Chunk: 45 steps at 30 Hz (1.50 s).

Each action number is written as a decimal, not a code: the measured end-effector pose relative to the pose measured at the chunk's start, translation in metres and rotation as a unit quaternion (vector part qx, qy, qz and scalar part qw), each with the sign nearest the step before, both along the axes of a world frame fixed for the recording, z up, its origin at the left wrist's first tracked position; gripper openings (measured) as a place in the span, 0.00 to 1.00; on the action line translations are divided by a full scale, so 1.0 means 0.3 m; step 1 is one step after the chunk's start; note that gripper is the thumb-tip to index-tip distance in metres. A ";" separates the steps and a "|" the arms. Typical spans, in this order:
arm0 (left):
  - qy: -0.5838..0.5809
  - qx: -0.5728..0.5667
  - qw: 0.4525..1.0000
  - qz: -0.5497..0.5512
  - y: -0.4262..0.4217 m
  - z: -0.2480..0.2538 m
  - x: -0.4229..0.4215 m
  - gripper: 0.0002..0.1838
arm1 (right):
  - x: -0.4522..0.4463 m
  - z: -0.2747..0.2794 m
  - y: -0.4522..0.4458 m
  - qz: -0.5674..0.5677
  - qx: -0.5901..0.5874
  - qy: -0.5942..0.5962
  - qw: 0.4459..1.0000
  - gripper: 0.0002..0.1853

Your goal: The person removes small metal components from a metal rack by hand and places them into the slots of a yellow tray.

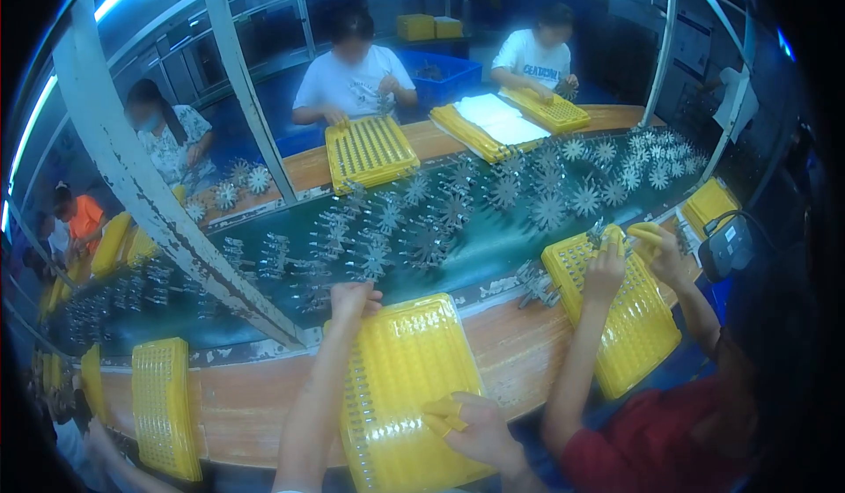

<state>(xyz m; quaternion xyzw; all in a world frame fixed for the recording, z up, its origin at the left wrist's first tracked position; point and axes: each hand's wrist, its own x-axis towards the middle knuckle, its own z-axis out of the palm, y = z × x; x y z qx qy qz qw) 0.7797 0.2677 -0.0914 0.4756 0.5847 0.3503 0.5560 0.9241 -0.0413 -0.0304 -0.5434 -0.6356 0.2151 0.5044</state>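
Observation:
My left hand (350, 301) is at the near edge of the green belt, its fingers curled closed just below a star-shaped metal piece (374, 260). Whether the fingers grip that piece or something hidden, I cannot make out. In front of me lies a yellow ridged tray (418, 343), with small metal parts in a row along its left side. Over the tray's lower right part is my right hand (480, 430), yellow covers on its fingertips. Its fingers are drawn together in a pinch; anything between them is too small to see.
Many star-shaped metal pieces (547, 207) lie on the green belt (493, 251). At right, a red-sleeved co-worker's hands (607, 268) are over another yellow tray (629, 339). A chipped white post (167, 202) slants across at left. Another tray (165, 405) lies left; people sit opposite.

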 end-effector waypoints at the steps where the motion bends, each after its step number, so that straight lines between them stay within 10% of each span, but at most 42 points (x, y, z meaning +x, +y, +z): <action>1: -0.044 -0.038 0.998 0.031 0.016 -0.012 0.027 0.10 | 0.002 0.006 -0.005 -0.004 0.006 -0.005 1.000 0.10; 10: -0.143 -0.091 0.977 0.128 0.044 -0.028 0.117 0.17 | 0.005 0.091 -0.120 -0.005 -0.030 -0.040 0.999 0.11; 22: 0.180 0.261 0.938 0.142 -0.064 0.146 0.054 0.15 | -0.020 0.160 -0.207 -0.034 -0.107 -0.015 0.994 0.14; 30: -0.105 0.294 0.946 0.087 -0.341 0.351 -0.181 0.07 | -0.045 0.127 -0.154 0.012 -0.024 -0.066 0.997 0.11; 37: 0.240 0.356 0.897 -0.106 -0.826 0.529 -0.548 0.10 | -0.140 0.233 -0.026 0.047 0.040 -0.060 0.996 0.11; 45: 0.277 0.312 0.904 -0.094 -1.072 0.509 -0.752 0.13 | -0.459 0.224 0.076 0.256 0.091 -0.172 0.947 0.15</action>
